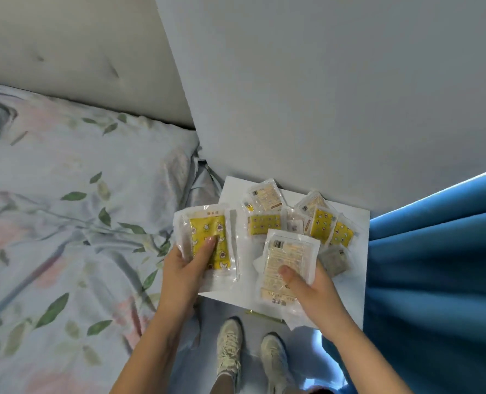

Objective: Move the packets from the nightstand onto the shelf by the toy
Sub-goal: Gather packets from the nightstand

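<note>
Several clear plastic packets (293, 217) with yellow star-print or beige contents lie scattered on the white nightstand (358, 223). My left hand (185, 268) grips a yellow star-print packet (207, 237) above the nightstand's left edge, thumb pressed on its front. My right hand (312, 288) holds a beige printed packet (287, 257) above the nightstand's front, thumb on top. The shelf and the toy are out of view.
A bed with floral bedding (65, 223) and a padded headboard (79, 52) lies to the left. A blue curtain (435, 265) hangs on the right. The grey wall (321, 95) stands behind the nightstand. My feet in pale sneakers (230, 354) stand below it.
</note>
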A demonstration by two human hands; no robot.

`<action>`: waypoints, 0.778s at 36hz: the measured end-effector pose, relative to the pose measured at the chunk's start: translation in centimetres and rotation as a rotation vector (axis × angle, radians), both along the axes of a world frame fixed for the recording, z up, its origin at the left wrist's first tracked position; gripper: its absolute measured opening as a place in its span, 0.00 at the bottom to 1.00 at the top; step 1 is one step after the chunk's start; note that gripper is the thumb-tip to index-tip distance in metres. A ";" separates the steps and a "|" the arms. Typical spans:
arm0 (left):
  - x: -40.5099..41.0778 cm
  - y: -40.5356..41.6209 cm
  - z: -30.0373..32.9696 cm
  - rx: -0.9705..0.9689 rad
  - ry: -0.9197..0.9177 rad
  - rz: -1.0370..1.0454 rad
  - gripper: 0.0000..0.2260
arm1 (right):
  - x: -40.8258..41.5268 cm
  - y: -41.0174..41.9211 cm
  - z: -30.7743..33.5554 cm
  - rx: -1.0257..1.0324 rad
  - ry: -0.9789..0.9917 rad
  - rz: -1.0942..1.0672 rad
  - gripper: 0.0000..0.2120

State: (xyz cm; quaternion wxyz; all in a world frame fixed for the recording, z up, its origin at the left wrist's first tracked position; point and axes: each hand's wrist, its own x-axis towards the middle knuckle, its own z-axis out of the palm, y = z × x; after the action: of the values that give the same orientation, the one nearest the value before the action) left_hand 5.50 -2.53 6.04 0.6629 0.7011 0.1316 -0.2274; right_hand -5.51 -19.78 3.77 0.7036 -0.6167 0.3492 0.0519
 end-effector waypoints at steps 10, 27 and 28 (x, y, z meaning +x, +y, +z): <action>-6.8 5.4 15.3 -0.096 -0.125 0.262 0.07 | 0.5 4.8 13.2 -0.030 -0.207 0.083 0.13; -24.8 17.6 30.1 0.020 -0.343 0.955 0.07 | -3.2 19.3 30.6 0.078 -0.461 0.574 0.21; -26.1 18.6 30.7 0.016 -0.357 0.988 0.06 | -3.8 20.7 31.2 0.076 -0.468 0.604 0.22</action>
State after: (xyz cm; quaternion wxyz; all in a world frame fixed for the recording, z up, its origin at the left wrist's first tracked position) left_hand -20.55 16.03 36.76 0.6979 0.5882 0.3332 0.2365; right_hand -9.35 0.93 35.02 0.7399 -0.6602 -0.0204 0.1274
